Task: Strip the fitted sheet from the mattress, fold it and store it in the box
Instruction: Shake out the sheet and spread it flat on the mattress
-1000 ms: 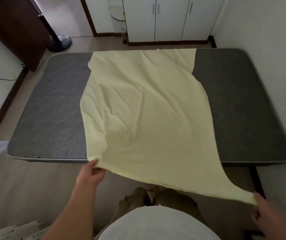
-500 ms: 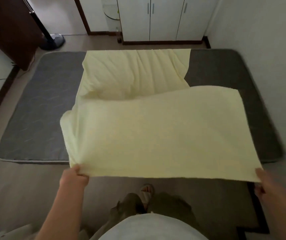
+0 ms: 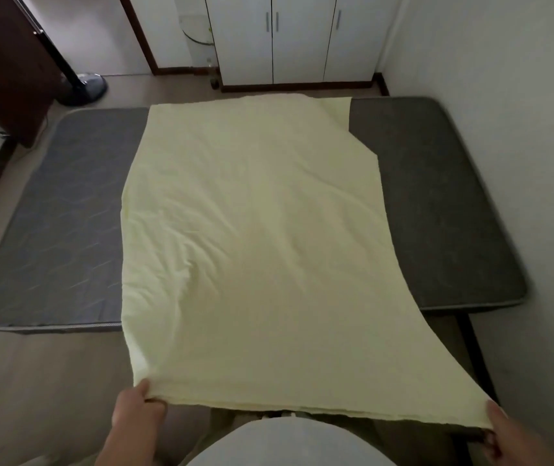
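There is one pale yellow sheet (image 3: 252, 247) and one grey mattress (image 3: 60, 230), and both of my hands are on the sheet. My left grip (image 3: 137, 412) pinches the near left corner, thumb on top and fingers curled under the hem. My right grip (image 3: 504, 435) pinches the near right corner the same way, thumb on top, though the frame's edge cuts off part of it. Between the two, the near edge is pulled taut and shows more than one layer of cloth.

The sheet's long axis runs straight away from me. It goes from the held edge over the floor (image 3: 33, 381), across the middle of the mattress, to the mattress's far side. The mattress's own long axis lies left to right, so the sheet crosses it, leaving bare grey to either side. The far part of the sheet lies flat on the mattress, with creases towards its left side, and the near part hangs off the near edge, lifted in my hands.

Beyond the mattress stands one white wardrobe (image 3: 295, 38) with three doors. One round fan base (image 3: 87, 89) sits on the floor at far left, beside a dark wooden door (image 3: 3, 62).
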